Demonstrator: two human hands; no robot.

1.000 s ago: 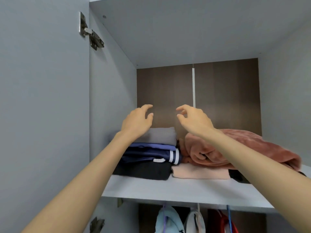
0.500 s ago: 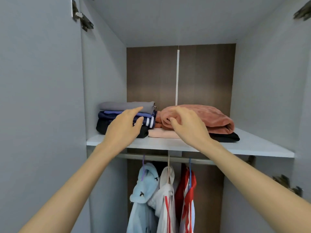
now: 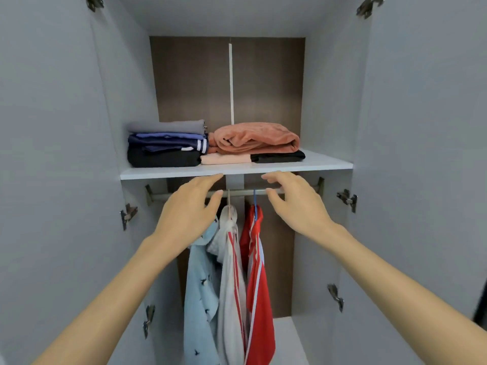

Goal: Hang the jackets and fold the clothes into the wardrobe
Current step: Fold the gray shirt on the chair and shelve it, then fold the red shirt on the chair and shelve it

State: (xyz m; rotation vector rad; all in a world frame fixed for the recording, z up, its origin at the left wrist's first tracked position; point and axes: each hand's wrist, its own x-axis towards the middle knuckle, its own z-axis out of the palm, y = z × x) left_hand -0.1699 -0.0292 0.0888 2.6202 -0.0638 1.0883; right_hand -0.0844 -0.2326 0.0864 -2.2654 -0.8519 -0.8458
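- A single head-worn view looks from in front of the open wardrobe (image 3: 329, 101) straight into it, roughly centred between its side walls.
- The front edge of the shelf (image 3: 329, 164) crosses just above mid-frame with its top surface showing, so the lens sits slightly above shelf height and tilts a little downward.
- The camera is near: both forearms enter from the bottom corners, and the left hand (image 3: 189, 209) and right hand (image 3: 295, 204) hover at centre in front of the rail (image 3: 237, 192).
- The wide-angle lens seems to bow the door (image 3: 47, 180) edges outward at the sides.
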